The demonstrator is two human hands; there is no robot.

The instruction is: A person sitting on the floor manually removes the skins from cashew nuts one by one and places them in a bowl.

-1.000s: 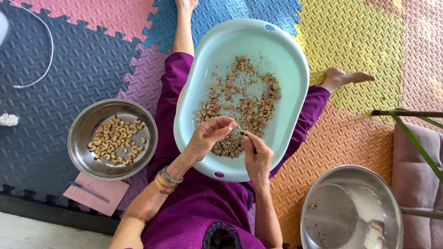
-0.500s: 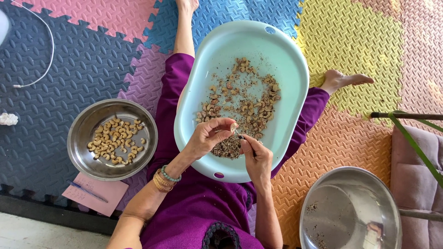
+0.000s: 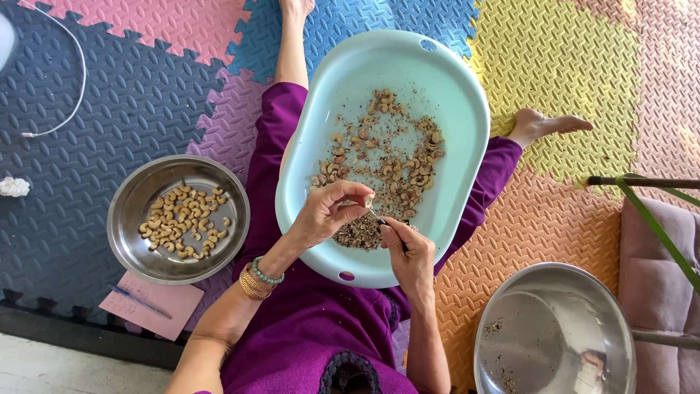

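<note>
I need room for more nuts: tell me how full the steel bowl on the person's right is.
Nearly empty. The steel bowl at the person's right shows bare shiny metal with only scattered dark flecks; no nuts in it.

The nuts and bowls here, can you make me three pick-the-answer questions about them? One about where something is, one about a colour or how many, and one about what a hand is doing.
1. Where is the metal bowl of peeled nuts?
A. on the person's left side
B. on the tray
C. on the yellow mat

2. What colour is the oval tray?
A. red
B. pale blue-green
C. black

3. What is the left hand doing?
A. lying flat on the floor
B. pinching one nut at its fingertips
C. gripping the bowl's rim

Answers: 1 A, it sits on the dark mat beside the left arm. 2 B, its bare rim shows that colour. 3 B, the nut sits between its fingertips, while the right hand holds a thin tool up to it.
</note>
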